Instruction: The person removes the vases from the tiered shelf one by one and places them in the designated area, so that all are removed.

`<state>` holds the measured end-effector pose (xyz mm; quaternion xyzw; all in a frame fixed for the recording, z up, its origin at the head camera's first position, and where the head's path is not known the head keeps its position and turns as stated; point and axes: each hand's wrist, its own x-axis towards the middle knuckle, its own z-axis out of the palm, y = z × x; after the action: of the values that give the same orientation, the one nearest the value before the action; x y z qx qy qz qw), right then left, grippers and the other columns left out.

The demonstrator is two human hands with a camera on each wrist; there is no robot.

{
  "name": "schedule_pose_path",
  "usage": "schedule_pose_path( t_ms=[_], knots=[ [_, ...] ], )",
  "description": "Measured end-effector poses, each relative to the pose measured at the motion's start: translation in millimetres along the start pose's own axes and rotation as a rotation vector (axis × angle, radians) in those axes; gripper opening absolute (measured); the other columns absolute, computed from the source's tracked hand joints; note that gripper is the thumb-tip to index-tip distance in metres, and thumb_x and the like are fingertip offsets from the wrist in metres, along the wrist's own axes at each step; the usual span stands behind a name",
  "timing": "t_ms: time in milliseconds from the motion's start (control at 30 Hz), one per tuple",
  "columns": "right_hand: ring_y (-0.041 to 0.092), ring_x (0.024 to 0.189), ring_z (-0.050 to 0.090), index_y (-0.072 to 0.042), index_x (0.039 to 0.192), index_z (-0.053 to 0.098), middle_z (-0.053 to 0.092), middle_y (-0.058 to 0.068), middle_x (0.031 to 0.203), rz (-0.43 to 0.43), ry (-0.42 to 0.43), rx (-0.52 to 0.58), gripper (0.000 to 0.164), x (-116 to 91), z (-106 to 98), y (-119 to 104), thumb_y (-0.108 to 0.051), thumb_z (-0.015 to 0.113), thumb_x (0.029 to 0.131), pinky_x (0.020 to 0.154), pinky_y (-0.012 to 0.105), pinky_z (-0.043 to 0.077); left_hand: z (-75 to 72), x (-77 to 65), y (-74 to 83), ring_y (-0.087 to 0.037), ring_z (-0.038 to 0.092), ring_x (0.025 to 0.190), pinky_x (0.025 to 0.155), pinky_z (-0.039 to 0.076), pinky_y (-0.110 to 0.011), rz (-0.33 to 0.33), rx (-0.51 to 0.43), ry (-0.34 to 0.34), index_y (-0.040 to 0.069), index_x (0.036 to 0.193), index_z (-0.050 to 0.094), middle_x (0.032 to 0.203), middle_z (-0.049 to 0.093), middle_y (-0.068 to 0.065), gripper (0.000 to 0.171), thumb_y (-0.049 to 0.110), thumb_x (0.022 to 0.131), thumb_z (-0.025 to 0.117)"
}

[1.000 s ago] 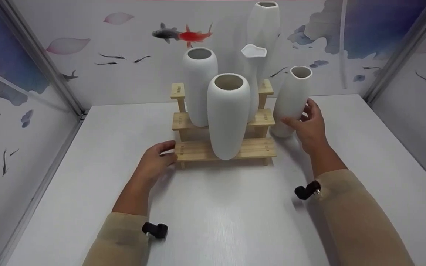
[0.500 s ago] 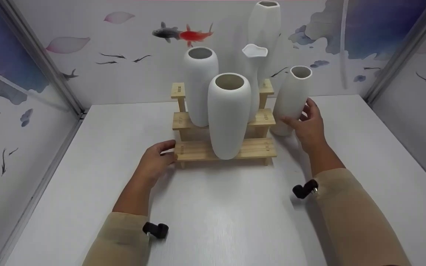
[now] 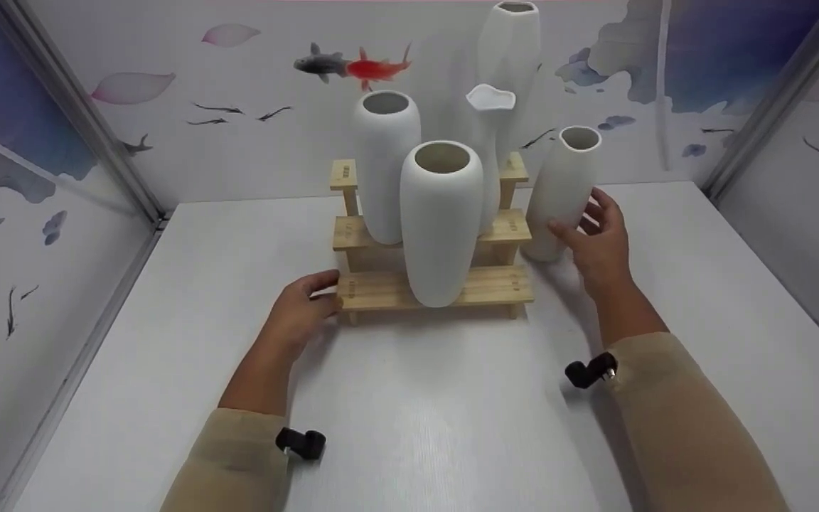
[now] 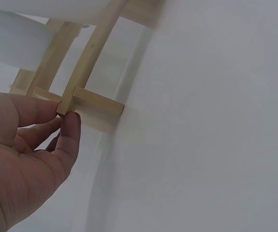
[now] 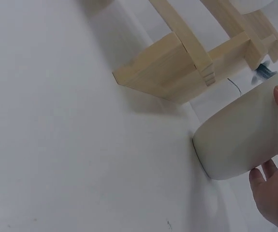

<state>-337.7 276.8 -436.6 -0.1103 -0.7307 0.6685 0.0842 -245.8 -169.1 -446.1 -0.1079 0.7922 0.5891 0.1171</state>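
Matte vase [image 3: 561, 190] keeps its place on the table [image 3: 409, 419], just right of the wooden stand [image 3: 367, 290]; since half a second ago we notice little beyond the thumb of the right hand [image 3: 601, 245] lying slightly nearer the vase's right side. That hand grips the vase, thumb in front and fingers round behind. We see the left hand [image 3: 294, 313] pinching the end of the lowest board [image 4: 88, 60] between thumb and fingers. White tabletop stretches from the stand toward us, and past the right hand to the side wall [image 3: 807, 235]. Smooth and white, the vase narrows to an uneven mouth; the stand's planks are pale and grained.
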Motion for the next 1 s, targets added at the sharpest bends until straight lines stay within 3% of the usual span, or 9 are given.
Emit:
schedule_pose_path(
  t_ms=[233,433,733,1000],
  knots=[
    [0.021,0.155,0.043,-0.037,0.161,0.042,0.044,0.000,0.168,-0.024,0.127,0.027,0.091,-15.9,-3.4,-12.8,-0.030,0.092,0.086,0.129,0.039,0.041,-0.7,0.6,-0.3,-0.025,0.060,0.141,0.118,0.052,-0.043,0.008,0.000,-0.002,0.018,0.159,0.051,0.162,0.052,-0.006,0.055,0.014,0.105,0.060],
    [0.016,0.138,0.050,-0.034,0.155,0.050,0.053,-0.002,0.152,-0.086,0.185,0.110,0.077,-37.8,4.1,-26.2,-0.029,0.090,0.088,0.119,0.033,0.049,-1.2,-0.1,-1.3,-0.027,0.061,0.141,0.119,0.050,-0.046,0.016,-0.025,-0.016,0.017,0.159,0.050,0.163,0.050,-0.007,0.055,0.012,0.105,0.059],
    [0.019,0.120,0.058,-0.022,0.148,0.056,0.060,0.000,0.127,-0.240,0.148,0.214,0.066,-60.5,23.9,-33.1,-0.015,0.087,0.090,0.104,0.024,0.054,-1.7,-0.5,-3.5,-0.027,0.061,0.141,0.120,0.050,-0.046,0.022,-0.031,-0.020,0.016,0.160,0.050,0.163,0.051,-0.008,0.056,0.011,0.105,0.059],
    [0.020,0.118,0.060,-0.018,0.149,0.055,0.060,0.001,0.124,-0.264,0.071,0.200,0.066,-69.4,35.2,-33.0,-0.013,0.085,0.091,0.102,0.021,0.053,-3.2,1.1,-4.4,-0.025,0.060,0.141,0.121,0.049,-0.045,0.021,-0.034,-0.026,0.017,0.159,0.051,0.163,0.051,-0.006,0.055,0.013,0.105,0.060]
  ],
)
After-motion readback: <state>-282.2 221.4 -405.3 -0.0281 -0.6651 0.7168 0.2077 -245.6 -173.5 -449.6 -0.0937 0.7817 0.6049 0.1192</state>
